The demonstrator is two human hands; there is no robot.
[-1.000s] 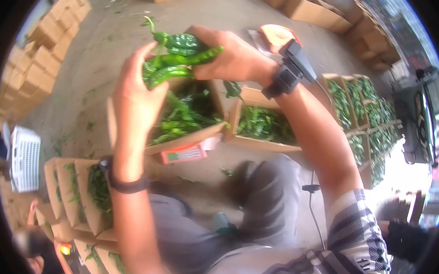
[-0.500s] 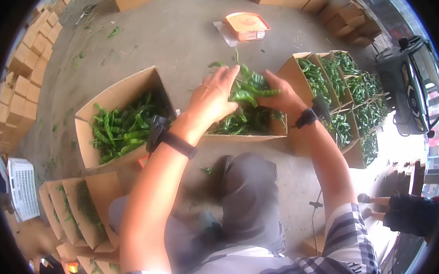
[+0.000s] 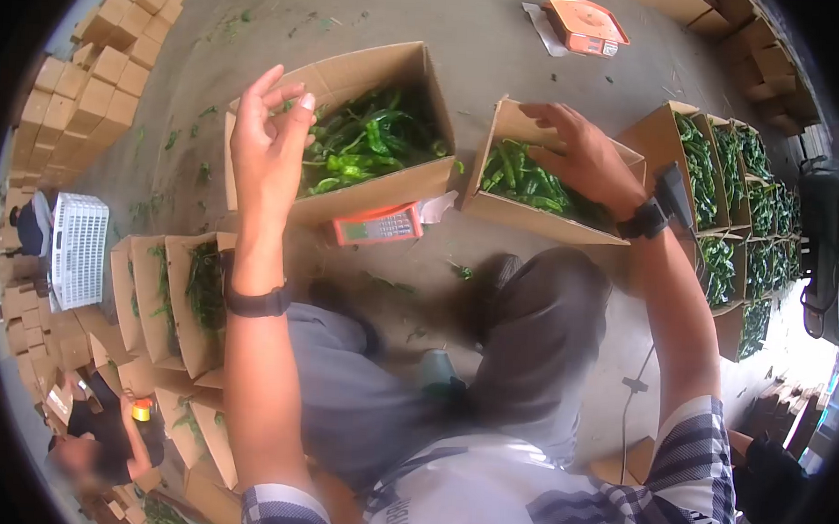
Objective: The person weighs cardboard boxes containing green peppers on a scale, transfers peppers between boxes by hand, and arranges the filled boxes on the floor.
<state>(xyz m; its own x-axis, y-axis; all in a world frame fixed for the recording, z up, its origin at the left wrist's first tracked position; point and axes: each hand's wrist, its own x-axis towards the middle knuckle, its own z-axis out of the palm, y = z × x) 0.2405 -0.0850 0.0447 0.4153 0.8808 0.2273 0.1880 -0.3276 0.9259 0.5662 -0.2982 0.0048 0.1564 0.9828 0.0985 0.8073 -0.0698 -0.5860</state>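
My left hand (image 3: 273,148) is raised at the left rim of a large cardboard box (image 3: 427,94), fingers curled apart and nothing visible in them. Long green peppers (image 3: 373,138) lie inside that box. Over a smaller cardboard box (image 3: 543,222) hangs my right hand (image 3: 588,162), its fingers stretched out and no pepper in its grasp. Below it, green chili peppers (image 3: 526,182) fill part of this box; the hand hides some of them. An orange digital scale (image 3: 379,225) shows its keypad at the near side of the large box.
Filled pepper boxes (image 3: 721,210) stand in rows at the right, more boxes (image 3: 179,298) at the left. A second orange scale (image 3: 587,26) sits on the floor ahead. At the left are a white crate (image 3: 78,252), stacked cartons (image 3: 99,89) and another person (image 3: 113,427).
The peppers that were between my hands are gone from them. My hands have moved apart, the left one toward the large box. The view has swung left.
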